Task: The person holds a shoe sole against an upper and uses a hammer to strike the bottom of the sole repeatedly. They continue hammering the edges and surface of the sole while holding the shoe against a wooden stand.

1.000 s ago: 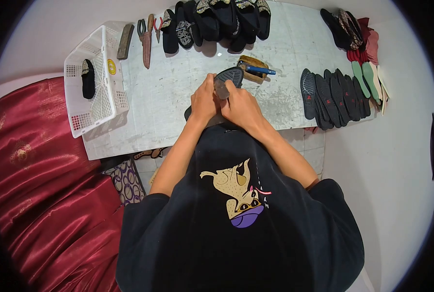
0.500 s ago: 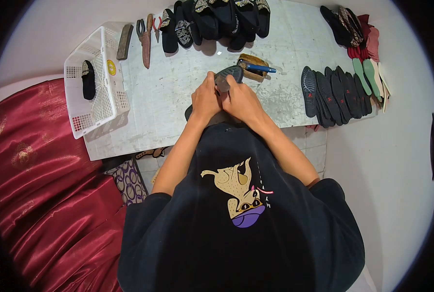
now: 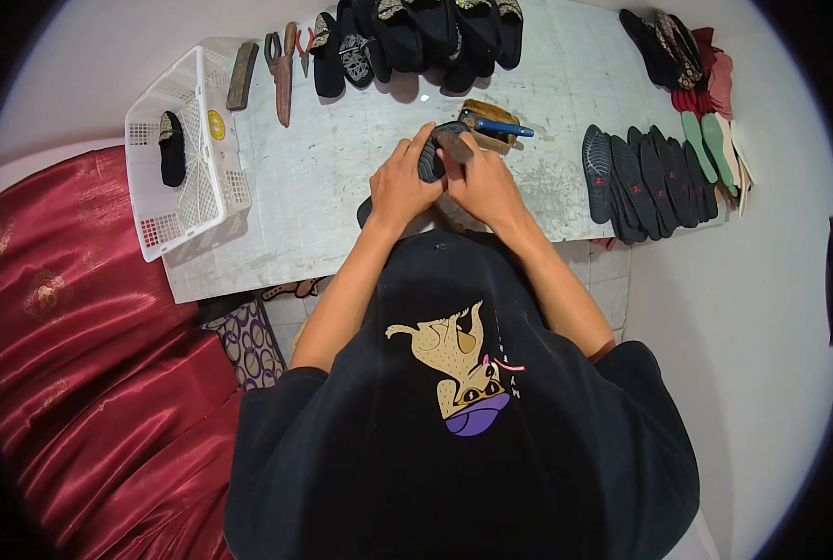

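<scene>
At the front of the table, both hands are close together around a dark shoe (image 3: 428, 166) with a ridged black sole turned up. My left hand (image 3: 402, 182) is wrapped around its left side. In my right hand (image 3: 487, 191) is a brownish-grey, blunt-ended tool (image 3: 454, 147), lying over the sole near the toe; its exact kind I cannot make out. Part of another dark item (image 3: 364, 213) shows behind my left wrist. Just beyond the right hand sits a small brown box (image 3: 487, 110) with a blue-handled tool (image 3: 501, 127) across it.
Several black slippers (image 3: 402, 42) line the table's (image 3: 323, 177) back. Pliers (image 3: 274, 51), a sheathed knife (image 3: 284, 93), red-handled pliers (image 3: 304, 51) and a dark block (image 3: 242, 77) lie left, beside a white basket (image 3: 202, 159) holding one slipper (image 3: 172, 149). Black soles (image 3: 633, 182) and green insoles (image 3: 699, 147) lie right.
My right hand and the tool have shifted slightly right and up over the sole. My left fingers have moved up along the shoe, uncovering more of its ridged sole.
</scene>
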Motion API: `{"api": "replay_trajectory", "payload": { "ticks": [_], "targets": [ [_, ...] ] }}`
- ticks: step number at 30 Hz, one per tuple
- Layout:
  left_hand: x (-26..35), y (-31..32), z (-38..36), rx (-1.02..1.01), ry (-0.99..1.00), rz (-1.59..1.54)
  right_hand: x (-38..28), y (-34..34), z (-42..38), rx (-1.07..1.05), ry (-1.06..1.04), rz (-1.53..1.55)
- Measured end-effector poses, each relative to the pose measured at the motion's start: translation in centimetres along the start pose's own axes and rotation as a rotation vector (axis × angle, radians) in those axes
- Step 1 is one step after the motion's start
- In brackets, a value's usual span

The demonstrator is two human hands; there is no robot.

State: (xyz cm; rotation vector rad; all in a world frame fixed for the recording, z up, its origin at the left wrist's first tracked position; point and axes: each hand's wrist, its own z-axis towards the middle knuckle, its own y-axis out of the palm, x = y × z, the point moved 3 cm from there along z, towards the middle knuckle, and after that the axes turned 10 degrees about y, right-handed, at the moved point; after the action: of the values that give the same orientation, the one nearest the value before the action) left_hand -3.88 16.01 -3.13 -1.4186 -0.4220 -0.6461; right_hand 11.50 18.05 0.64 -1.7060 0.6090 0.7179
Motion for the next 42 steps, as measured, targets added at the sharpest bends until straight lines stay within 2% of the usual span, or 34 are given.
{"api": "replay_trajectory", "payload": {
  "ticks": [2,5,8,11,12,14,17,21,23,26,27,31,36,42],
  "targets": [
    [0.0,-0.2,0.0,0.014,0.031,0.003,-0.7,-0.7,0.2,0.071,-0.077,0.125],
    [0.5,-0.6,0.0,-0.05,-0.019,-0.007,0.4,-0.4,0.4,0.101,-0.062,0.191],
    [0.3,-0.3,0.0,-0.036,-0.003,-0.001,0.1,-1.2,1.0,0.041,-0.071,0.26],
    [-0.1,0.1,-0.1,0.017,0.029,0.001,0.6,-1.4,0.7,0.137,-0.092,0.253],
    [-0.1,0.1,-0.1,0.021,0.026,0.0,0.3,-1.9,0.6,0.134,-0.096,0.251],
    [-0.1,0.1,-0.2,0.022,0.026,0.005,-0.1,-2.6,0.4,0.05,0.046,0.085],
    [-0.1,-0.1,-0.1,-0.002,0.015,0.015,-0.6,-2.5,-1.2,0.109,-0.054,0.09],
    [-0.2,0.1,0.1,0.003,0.007,0.005,0.2,-2.2,-0.9,0.053,0.01,0.099],
    [-0.2,0.0,-0.3,0.031,0.034,0.013,-1.4,-3.3,-1.8,0.127,-0.088,0.288],
    [-0.2,0.2,-0.1,0.026,0.015,0.008,1.5,-1.8,-2.0,0.054,0.026,0.152],
    [-0.1,0.3,0.0,0.026,0.02,0.004,1.0,-2.4,-1.8,0.066,-0.024,0.159],
    [-0.2,-0.4,-0.1,0.008,0.033,0.019,-0.2,-2.6,-2.7,0.058,-0.003,0.265],
    [0.3,-0.7,-0.2,-0.039,0.042,-0.003,-0.9,-2.5,-3.2,0.002,0.042,-0.017],
    [0.1,-0.2,0.0,0.019,0.023,-0.003,-0.6,-1.7,-4.0,0.001,-0.018,0.025]
  ]
}}
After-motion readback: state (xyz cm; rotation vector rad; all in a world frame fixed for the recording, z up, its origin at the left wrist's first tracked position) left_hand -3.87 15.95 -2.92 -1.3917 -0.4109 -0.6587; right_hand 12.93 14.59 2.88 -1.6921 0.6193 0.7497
